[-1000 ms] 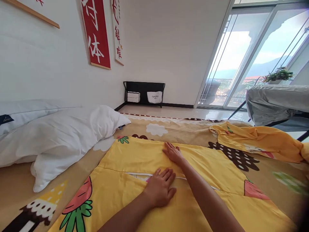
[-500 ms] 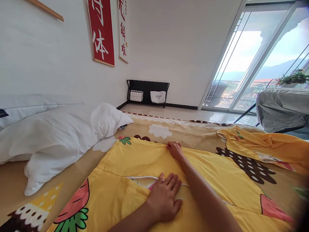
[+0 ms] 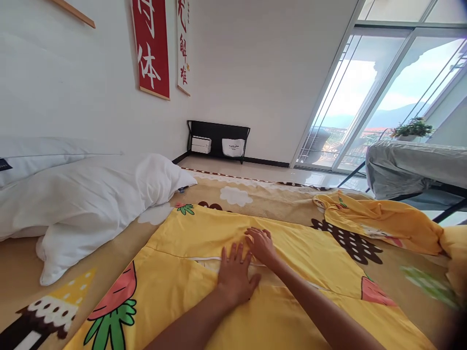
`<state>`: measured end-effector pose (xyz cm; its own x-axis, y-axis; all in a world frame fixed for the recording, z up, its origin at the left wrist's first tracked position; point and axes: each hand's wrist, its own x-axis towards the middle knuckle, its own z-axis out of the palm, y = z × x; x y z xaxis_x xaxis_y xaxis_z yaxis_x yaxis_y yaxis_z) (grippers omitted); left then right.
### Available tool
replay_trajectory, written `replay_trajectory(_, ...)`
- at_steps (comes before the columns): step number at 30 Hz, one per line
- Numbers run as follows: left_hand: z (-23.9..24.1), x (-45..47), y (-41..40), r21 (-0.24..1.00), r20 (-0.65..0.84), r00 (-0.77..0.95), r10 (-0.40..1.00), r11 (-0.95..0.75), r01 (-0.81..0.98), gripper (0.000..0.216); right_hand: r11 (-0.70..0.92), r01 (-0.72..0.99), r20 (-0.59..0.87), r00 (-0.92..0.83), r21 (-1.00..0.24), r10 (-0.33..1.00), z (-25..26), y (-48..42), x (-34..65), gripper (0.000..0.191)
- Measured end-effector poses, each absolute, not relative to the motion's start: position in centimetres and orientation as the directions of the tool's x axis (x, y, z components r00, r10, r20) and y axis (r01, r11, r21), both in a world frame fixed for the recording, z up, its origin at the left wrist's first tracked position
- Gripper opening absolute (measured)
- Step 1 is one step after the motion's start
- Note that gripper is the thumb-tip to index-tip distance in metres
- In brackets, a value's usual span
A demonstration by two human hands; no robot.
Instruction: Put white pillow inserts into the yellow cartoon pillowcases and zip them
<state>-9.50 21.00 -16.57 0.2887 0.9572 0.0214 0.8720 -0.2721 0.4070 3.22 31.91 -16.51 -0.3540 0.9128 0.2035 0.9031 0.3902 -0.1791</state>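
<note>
A yellow pillowcase (image 3: 175,287) with pink carrot prints lies spread flat on the bed. Across its upper part runs a white-edged zipper opening (image 3: 207,262), gaping slightly on the left, with a paler printed inside showing. My left hand (image 3: 236,277) rests palm down beside this opening, fingers spread, its fingertips reaching over the white edge. Just beyond and to the right, my right hand (image 3: 260,245) lies on the fabric above the opening, fingers loosely bent and apart. Neither hand grips anything that I can see.
White pillows (image 3: 98,204) are heaped at the left by the wall. Another crumpled yellow cloth (image 3: 383,218) lies at the right on the brown patterned bedsheet (image 3: 280,206). Past the bed stand a low black rack (image 3: 217,141) and a grey-covered table (image 3: 412,165) near glass doors.
My right hand has drawn back from the pillowcase's far edge toward the opening. My left hand has shifted slightly left and forward. The view has turned a little to the right.
</note>
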Motion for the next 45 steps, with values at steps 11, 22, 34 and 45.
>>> replay_trajectory(11, -16.7, -9.2, 20.5, 0.409, 0.066, 0.283, 0.957, -0.284, 0.867, 0.071, 0.305, 0.940, 0.011, -0.307, -0.152, 0.952, -17.2, 35.9, 3.7, 0.053)
replay_trajectory(22, -14.9, -10.5, 29.6, 0.290, -0.036, 0.246, 0.969, -0.225, 0.930, 0.060, 0.459, 0.865, 0.175, -0.429, -0.204, 0.886, -16.7, 32.9, 3.5, 0.050)
replay_trajectory(34, -18.6, -26.5, 36.5, 0.075, 0.098, -0.005, 0.995, -0.002, 0.997, 0.058, 0.225, 0.966, 0.001, -0.227, -0.128, 0.974, -17.5, 39.0, 20.8, 0.058)
replay_trajectory(45, -14.2, -18.6, 33.5, 0.147, 0.182, 0.120, 0.976, -0.147, 0.978, 0.057, 0.031, 0.997, 0.173, -0.017, -0.076, 0.985, -15.8, 36.4, 18.9, 0.055)
